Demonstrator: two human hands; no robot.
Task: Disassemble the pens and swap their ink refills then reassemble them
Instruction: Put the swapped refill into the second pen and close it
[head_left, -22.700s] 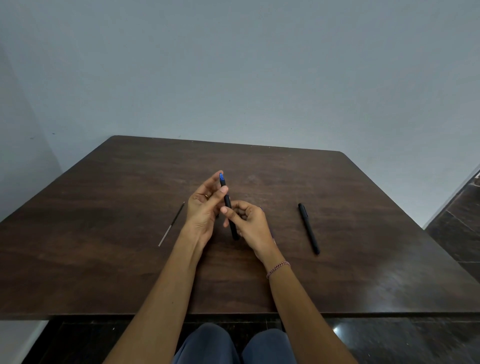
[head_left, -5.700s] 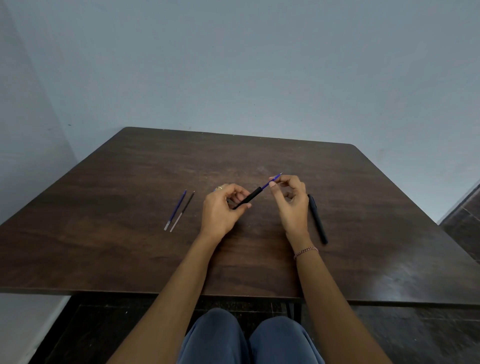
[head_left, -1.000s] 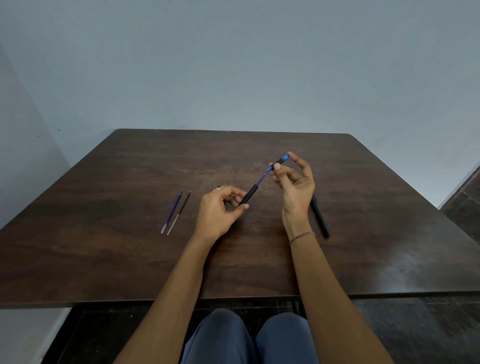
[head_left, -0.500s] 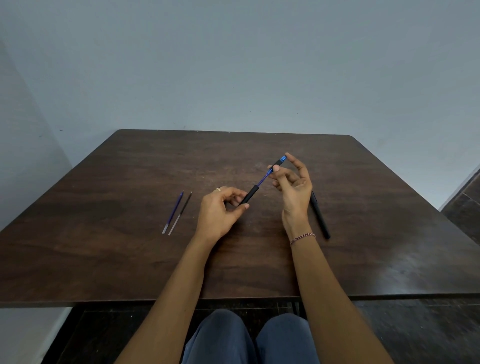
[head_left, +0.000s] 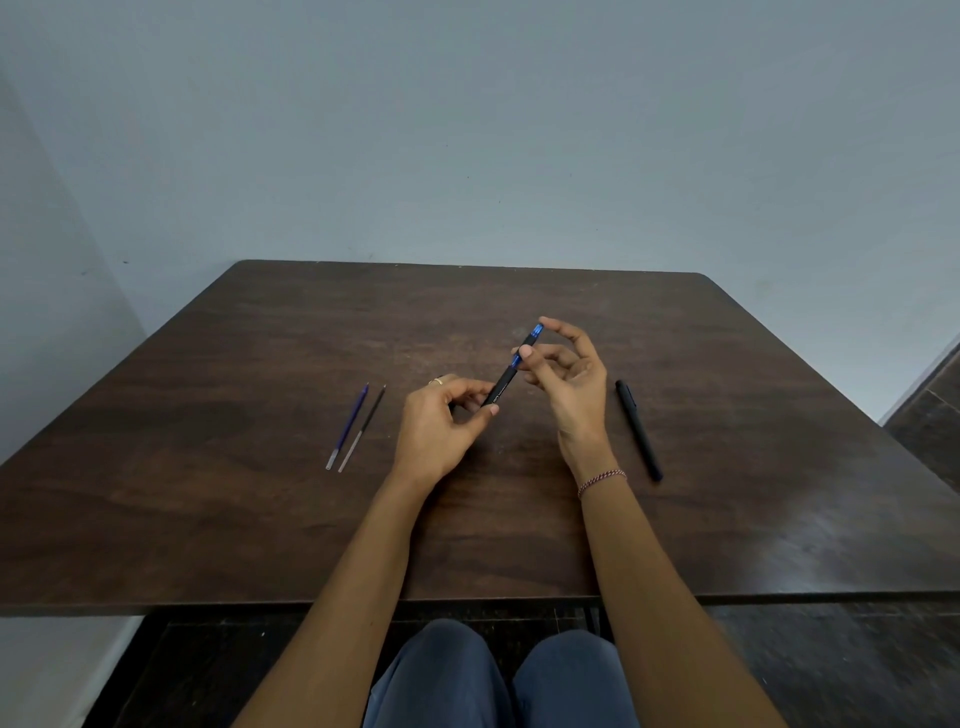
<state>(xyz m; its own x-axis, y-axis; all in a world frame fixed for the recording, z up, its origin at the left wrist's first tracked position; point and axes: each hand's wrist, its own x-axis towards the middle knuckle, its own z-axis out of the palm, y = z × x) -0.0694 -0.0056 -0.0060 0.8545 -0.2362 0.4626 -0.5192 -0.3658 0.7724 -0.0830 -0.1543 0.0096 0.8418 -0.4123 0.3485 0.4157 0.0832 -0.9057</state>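
Note:
My left hand (head_left: 441, 421) grips the lower end of a black pen barrel (head_left: 500, 388), which tilts up to the right above the table. My right hand (head_left: 569, 374) pinches the pen's blue-tipped end piece (head_left: 531, 339) between thumb and fingers and holds it against the barrel's top, where a short blue band shows at the joint. A blue refill (head_left: 349, 425) and a dark refill (head_left: 363, 427) lie side by side on the table to the left of my hands. A second black pen (head_left: 638, 429) lies on the table just right of my right wrist.
The dark wooden table (head_left: 519, 545) stands against a pale blue wall, with its near edge above my knees. Dark floor tiles show at the right.
The blue end piece has slid down toward the barrel, so much less blue refill shows between them. My left hand has kept its grip; both loose refills and the second pen lie unmoved.

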